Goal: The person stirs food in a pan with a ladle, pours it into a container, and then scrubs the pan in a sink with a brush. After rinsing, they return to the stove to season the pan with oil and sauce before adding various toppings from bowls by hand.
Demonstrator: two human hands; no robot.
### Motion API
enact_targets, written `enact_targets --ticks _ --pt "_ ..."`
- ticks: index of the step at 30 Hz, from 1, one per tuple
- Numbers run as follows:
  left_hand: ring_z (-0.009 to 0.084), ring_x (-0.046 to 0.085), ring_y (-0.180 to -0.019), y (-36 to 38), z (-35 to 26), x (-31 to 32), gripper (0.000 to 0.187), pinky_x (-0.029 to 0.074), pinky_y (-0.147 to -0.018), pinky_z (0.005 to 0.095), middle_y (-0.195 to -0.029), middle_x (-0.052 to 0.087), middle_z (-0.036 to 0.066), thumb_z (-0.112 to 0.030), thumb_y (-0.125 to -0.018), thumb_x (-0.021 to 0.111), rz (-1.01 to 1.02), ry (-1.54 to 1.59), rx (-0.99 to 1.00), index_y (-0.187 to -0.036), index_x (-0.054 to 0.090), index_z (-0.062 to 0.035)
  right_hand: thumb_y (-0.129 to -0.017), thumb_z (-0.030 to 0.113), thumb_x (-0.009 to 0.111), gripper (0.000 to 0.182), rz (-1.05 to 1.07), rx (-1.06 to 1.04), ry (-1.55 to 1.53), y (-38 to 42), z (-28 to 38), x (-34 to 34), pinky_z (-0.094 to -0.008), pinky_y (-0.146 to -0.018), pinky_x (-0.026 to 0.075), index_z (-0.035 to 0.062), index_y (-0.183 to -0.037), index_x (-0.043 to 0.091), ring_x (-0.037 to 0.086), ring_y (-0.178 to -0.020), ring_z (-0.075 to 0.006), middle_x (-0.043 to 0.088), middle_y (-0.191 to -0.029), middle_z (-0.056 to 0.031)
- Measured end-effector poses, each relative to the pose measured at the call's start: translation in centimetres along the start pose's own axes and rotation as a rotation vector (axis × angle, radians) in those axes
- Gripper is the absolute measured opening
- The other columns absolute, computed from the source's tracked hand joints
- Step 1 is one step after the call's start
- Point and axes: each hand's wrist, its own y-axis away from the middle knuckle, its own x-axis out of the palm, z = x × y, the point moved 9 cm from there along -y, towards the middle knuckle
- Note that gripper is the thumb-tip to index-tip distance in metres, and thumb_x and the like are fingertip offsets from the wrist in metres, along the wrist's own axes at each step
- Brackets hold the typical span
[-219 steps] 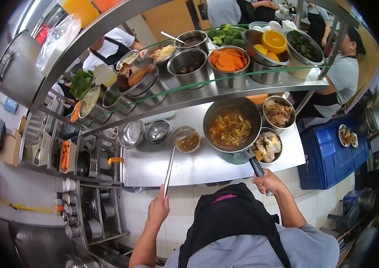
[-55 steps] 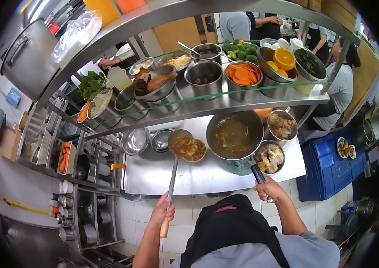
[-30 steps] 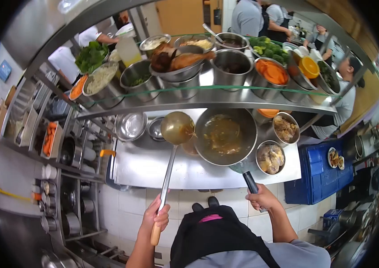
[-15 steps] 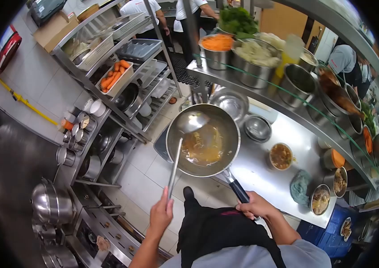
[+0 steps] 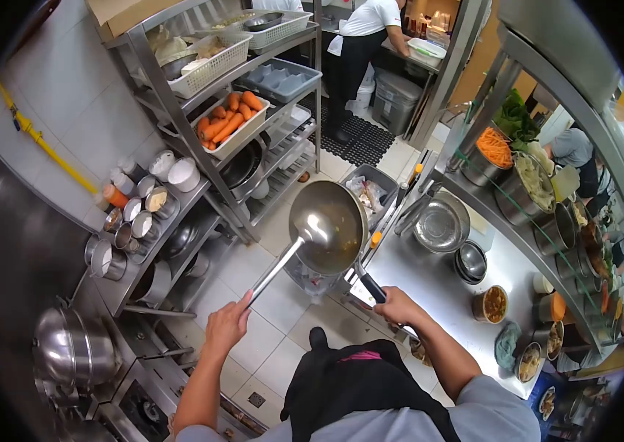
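Note:
My left hand (image 5: pixel 228 322) is closed around the long metal handle of a ladle (image 5: pixel 276 271), whose bowl end is inside a deep steel pan (image 5: pixel 341 210). My right hand (image 5: pixel 402 306) grips the pan by its black handle (image 5: pixel 372 286). The pan is held in the air, tilted, with a little brownish liquid at its bottom. Beneath it stands a grey bin (image 5: pixel 379 177) lined with a plastic bag; the pan hides much of the bin.
On the right, a steel counter (image 5: pixel 429 283) holds bowls (image 5: pixel 441 225) and a tub of brown food (image 5: pixel 490 304). Above it runs a shelf of vegetable pots. A rack with carrots (image 5: pixel 231 121) stands left, a stove (image 5: pixel 142 405) lower left. A person (image 5: pixel 367 44) stands at the back.
The pan has tilted and now hangs over the bin. Its broth and pale pieces have mostly gone from sight. Both hands keep their grips; the view has turned rightward relative to the shelves.

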Motion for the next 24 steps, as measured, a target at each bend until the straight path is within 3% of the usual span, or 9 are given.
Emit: enact_targets --ticks 2,3,5,8,9,14,17,19,24 --pt "0.0384 0.066 -0.076 -2.5 2.2 2.4 0.054 0.053 -0.068 0.0492 -0.088 0.069 0.014 -0.020 -0.090 0.065 -0.068 0.167 -0.068 -0.141 0.052 -0.0258 -0.075 0.012 0.063 0.016 -0.155 -0.096 0.267 -2.1 0.9 -0.8 -0.0370 -0.050 0.049 -0.0016 -0.082 0.058 0.061 -0.050 -0.0242 0.061 -0.061 -0.0137" --pt "0.0384 0.066 -0.076 -3.5 2.6 3.6 0.054 0.053 -0.068 0.0492 -0.088 0.069 0.014 -0.020 -0.090 0.065 -0.063 0.175 -0.069 -0.141 0.052 -0.0258 -0.071 0.014 0.061 0.020 -0.240 -0.183 0.422 -3.2 1.2 -1.2 -0.0436 -0.066 0.052 -0.0034 -0.081 0.061 0.067 -0.069 -0.0378 0.066 -0.073 -0.0231" --pt "0.0430 0.065 -0.098 -5.3 4.3 6.8 0.052 0.053 -0.084 0.0488 -0.113 0.067 0.021 -0.020 -0.092 0.062 0.015 0.407 -0.220 -0.142 0.051 -0.0193 -0.071 0.013 0.060 0.020 -0.282 -0.174 0.498 -4.9 1.6 -1.3 -0.0455 -0.072 0.052 -0.0031 -0.082 0.062 0.066 -0.076 -0.0412 0.066 -0.078 -0.0251" --pt "0.0427 0.059 -0.115 -5.7 5.0 11.8 0.051 0.049 -0.097 0.0456 -0.127 0.060 0.023 -0.020 -0.093 0.060 0.050 0.587 -0.225 -0.142 0.050 -0.0141 -0.072 0.011 0.058 0.019 -0.350 -0.144 0.600 -6.9 2.5 -1.6 -0.0494 -0.078 0.051 -0.0021 -0.083 0.064 0.065 -0.084 -0.0454 0.067 -0.085 -0.0282" --pt "0.0409 0.057 -0.119 -5.5 4.7 12.7 0.051 0.047 -0.103 0.0426 -0.131 0.058 0.022 -0.020 -0.093 0.059 0.178 0.631 -0.313 -0.143 0.050 -0.0133 -0.072 0.011 0.057 0.019 -0.368 -0.131 0.614 -7.5 2.6 -1.7 -0.0497 -0.079 0.051 -0.0021 -0.084 0.064 0.065 -0.085 -0.0455 0.067 -0.086 -0.0287" --pt "0.0428 0.060 -0.113 -5.1 4.1 14.1 0.052 0.049 -0.098 0.0456 -0.124 0.062 0.024 -0.021 -0.092 0.060 0.180 0.586 -0.227 -0.143 0.049 -0.0174 -0.072 0.009 0.058 0.020 -0.405 -0.079 0.723 -9.4 2.6 -1.8 -0.0497 -0.081 0.052 -0.0028 -0.086 0.064 0.066 -0.087 -0.0451 0.068 -0.088 -0.0291" --pt "0.0424 0.066 -0.099 -4.2 3.9 12.9 0.054 0.053 -0.087 0.0499 -0.109 0.069 0.022 -0.024 -0.092 0.060 0.410 0.293 -0.269 -0.145 0.048 -0.0237 -0.072 0.008 0.058 0.022 -0.444 -0.050 0.743 -10.3 2.3 -2.2 -0.0518 -0.082 0.051 -0.0026 -0.091 0.063 0.065 -0.087 -0.0473 0.067 -0.088 -0.0299" --pt "0.0399 0.068 -0.087 -4.1 4.6 12.0 0.054 0.054 -0.078 0.0518 -0.094 0.071 0.019 -0.026 -0.093 0.061 0.398 0.119 -0.211 -0.145 0.047 -0.0284 -0.072 0.008 0.059 0.021 -0.514 -0.079 0.752 -10.5 2.1 -2.6 -0.0530 -0.081 0.052 -0.0025 -0.091 0.062 0.065 -0.086 -0.0478 0.067 -0.087 -0.0298" --pt "0.0381 0.068 -0.087 -2.1 5.7 11.9 0.053 0.054 -0.078 0.0497 -0.094 0.070 0.018 -0.024 -0.093 0.061 0.308 0.196 -0.184 -0.145 0.048 -0.0251 -0.072 0.008 0.060 0.020 -0.645 -0.098 0.642 -10.6 1.2 -3.1 -0.0525 -0.080 0.052 -0.0027 -0.089 0.062 0.065 -0.085 -0.0482 0.066 -0.086 -0.0307"
